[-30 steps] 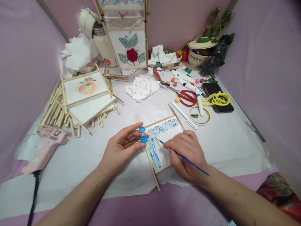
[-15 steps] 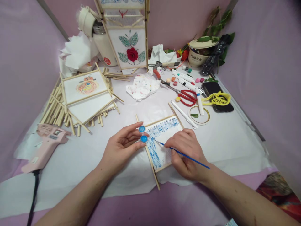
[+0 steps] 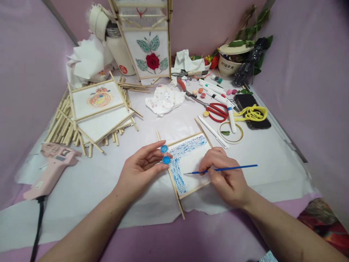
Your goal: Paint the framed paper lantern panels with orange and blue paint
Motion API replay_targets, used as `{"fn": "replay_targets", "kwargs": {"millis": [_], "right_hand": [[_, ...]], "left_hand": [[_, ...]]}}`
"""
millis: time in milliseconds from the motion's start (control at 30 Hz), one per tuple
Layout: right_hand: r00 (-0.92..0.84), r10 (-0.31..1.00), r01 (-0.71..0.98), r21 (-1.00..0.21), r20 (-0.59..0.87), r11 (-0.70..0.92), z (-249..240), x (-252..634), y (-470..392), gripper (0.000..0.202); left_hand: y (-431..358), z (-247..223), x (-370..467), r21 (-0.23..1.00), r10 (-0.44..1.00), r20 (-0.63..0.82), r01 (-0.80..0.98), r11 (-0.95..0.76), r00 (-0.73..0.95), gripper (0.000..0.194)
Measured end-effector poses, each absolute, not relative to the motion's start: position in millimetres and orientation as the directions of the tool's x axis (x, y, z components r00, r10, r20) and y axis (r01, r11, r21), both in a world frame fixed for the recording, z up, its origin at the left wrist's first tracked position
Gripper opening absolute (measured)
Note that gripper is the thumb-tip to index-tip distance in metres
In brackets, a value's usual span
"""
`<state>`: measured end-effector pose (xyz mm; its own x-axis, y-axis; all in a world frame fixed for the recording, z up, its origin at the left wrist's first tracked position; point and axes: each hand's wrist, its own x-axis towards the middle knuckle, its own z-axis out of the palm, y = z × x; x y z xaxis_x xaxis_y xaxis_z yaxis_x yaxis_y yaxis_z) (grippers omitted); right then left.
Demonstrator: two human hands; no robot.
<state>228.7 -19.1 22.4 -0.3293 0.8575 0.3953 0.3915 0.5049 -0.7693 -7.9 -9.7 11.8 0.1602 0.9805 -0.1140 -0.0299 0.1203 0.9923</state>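
Note:
A small paint pot [image 3: 166,160] with bright blue paint, its lid flipped open, is pinched between the thumb and fingers of my left hand [image 3: 143,165] at the left edge of a framed panel. The panel has a thin wooden stick frame [image 3: 176,189] around white textured paper [image 3: 191,159], dabbed blue along its top and left side. My right hand [image 3: 225,174] is closed around a slim blue paintbrush [image 3: 236,167], held nearly level. The brush tip points left over the white inner part of the paper; whether it touches cannot be told.
To the left lie a pink glue gun [image 3: 53,169] and a pile of sticks with a framed drawing [image 3: 99,98]. Behind stand a rose panel [image 3: 152,54] and a bottle [image 3: 121,54]. Red-handled scissors [image 3: 216,112], markers [image 3: 231,116], a tape roll [image 3: 231,141] and a phone [image 3: 261,123] lie right.
My right hand has shifted right, and the brush has swung from slanted to nearly level. Its tip moved from the blue dabs at left to lower over the white area. My left hand stays put.

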Motion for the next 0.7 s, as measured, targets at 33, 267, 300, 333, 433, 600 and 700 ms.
{"fn": "replay_targets", "kwargs": {"millis": [33, 267, 300, 333, 433, 600, 700], "right_hand": [[-0.315, 0.864, 0.393, -0.774, 0.393, 0.496, 22, 230, -19, 0.018], [-0.34, 0.884, 0.429, -0.783, 0.321, 0.45, 21, 231, -17, 0.021], [-0.342, 0.883, 0.407, -0.796, 0.322, 0.448, 22, 231, -17, 0.021], [-0.334, 0.885, 0.391, -0.807, 0.324, 0.443, 22, 231, -16, 0.022], [-0.278, 0.902, 0.409, -0.809, 0.331, 0.423, 23, 232, -15, 0.022], [-0.319, 0.924, 0.411, -0.847, 0.211, 0.336, 24, 237, -13, 0.024], [-0.303, 0.945, 0.307, -0.926, 0.123, 0.219, 23, 242, -13, 0.026]], "left_hand": [[-10, 12, -8, 0.992, 0.981, -0.113, -0.031, 0.12, 0.16, 0.049], [-10, 11, -9, 0.994, 0.982, -0.113, 0.001, 0.114, 0.154, 0.049], [-10, 11, -9, 0.994, 0.982, -0.111, -0.001, 0.112, 0.154, 0.049], [-10, 11, -9, 0.994, 0.982, -0.108, -0.003, 0.11, 0.156, 0.049], [-10, 11, -8, 0.994, 0.981, -0.106, -0.009, 0.109, 0.162, 0.048], [-11, 11, -8, 0.994, 0.979, -0.102, -0.014, 0.106, 0.179, 0.048], [-12, 11, -10, 0.994, 0.977, -0.108, -0.014, 0.112, 0.186, 0.049]]}}
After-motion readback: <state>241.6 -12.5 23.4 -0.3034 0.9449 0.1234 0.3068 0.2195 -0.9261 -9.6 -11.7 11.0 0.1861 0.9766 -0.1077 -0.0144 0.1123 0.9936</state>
